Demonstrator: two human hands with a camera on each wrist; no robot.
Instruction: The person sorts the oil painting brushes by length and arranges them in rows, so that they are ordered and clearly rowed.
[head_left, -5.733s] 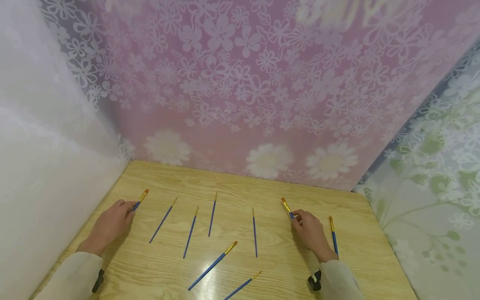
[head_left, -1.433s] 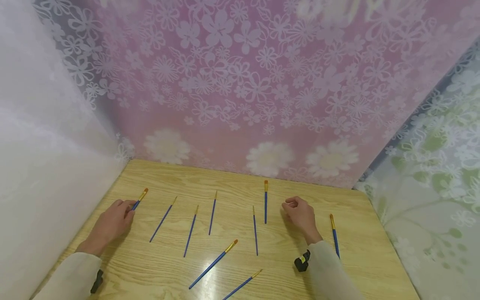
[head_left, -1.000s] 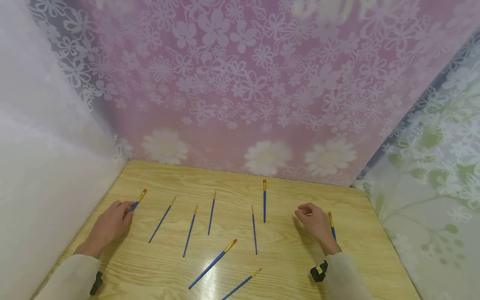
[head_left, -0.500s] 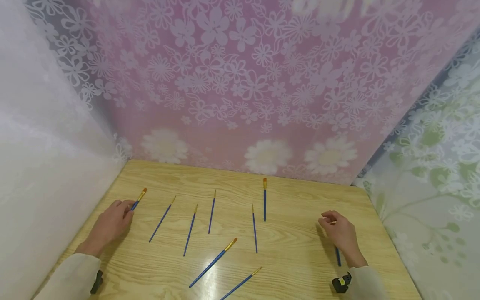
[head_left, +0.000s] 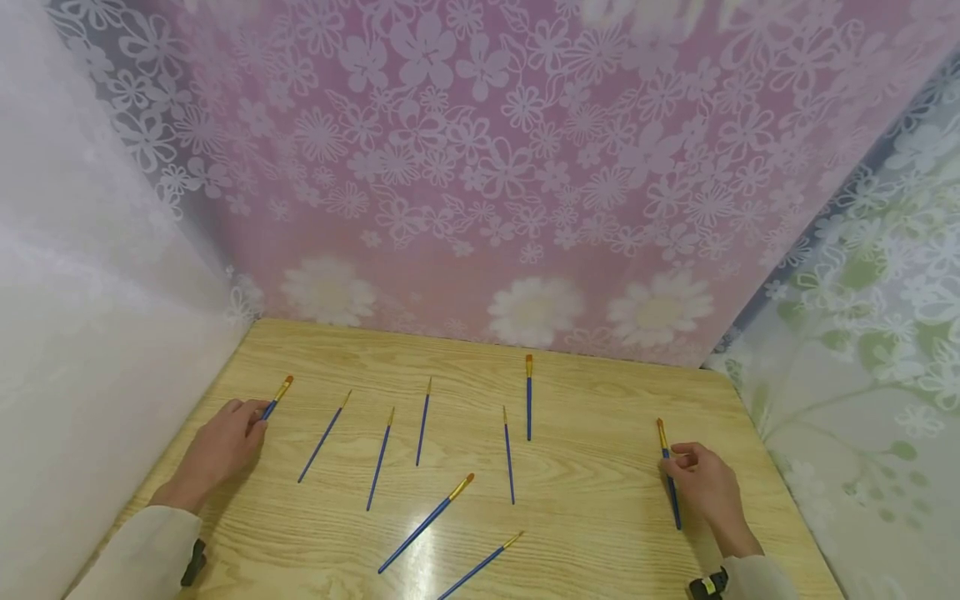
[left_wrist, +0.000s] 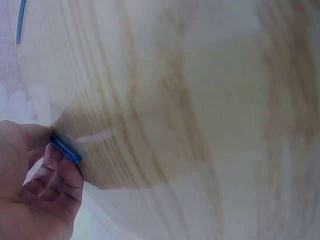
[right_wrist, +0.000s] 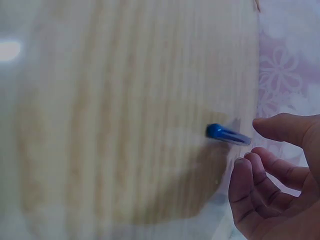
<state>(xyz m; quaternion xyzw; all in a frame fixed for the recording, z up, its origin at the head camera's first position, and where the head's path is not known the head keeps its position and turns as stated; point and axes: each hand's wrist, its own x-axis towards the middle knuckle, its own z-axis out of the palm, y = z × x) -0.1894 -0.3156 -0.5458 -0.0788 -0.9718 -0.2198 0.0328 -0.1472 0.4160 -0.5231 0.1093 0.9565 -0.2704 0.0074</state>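
My left hand (head_left: 219, 452) pinches a blue brush (head_left: 271, 408) with a gold ferrule and orange tip at the table's left; the left wrist view shows the brush's blue handle (left_wrist: 67, 147) between thumb and fingers. At the right, my right hand (head_left: 707, 490) is beside another blue brush (head_left: 672, 487), whose tip points away from me. In the right wrist view, the thumb and fingers of the right hand (right_wrist: 280, 175) stand apart on either side of the blue handle (right_wrist: 227, 134), with a visible gap.
Between the hands, several thin brushes lie spread on the wooden table (head_left: 585, 500). A flat-tipped brush (head_left: 528, 408) lies near the back edge, and a thicker one (head_left: 423, 525) lies slanted near the front. Flowered cloth (head_left: 480, 208) rises behind the table.
My right hand has moved right and nearer to me, to the rightmost brush. The flat-tipped brush it held in the oldest frame lies on the table. My left hand has stayed put.
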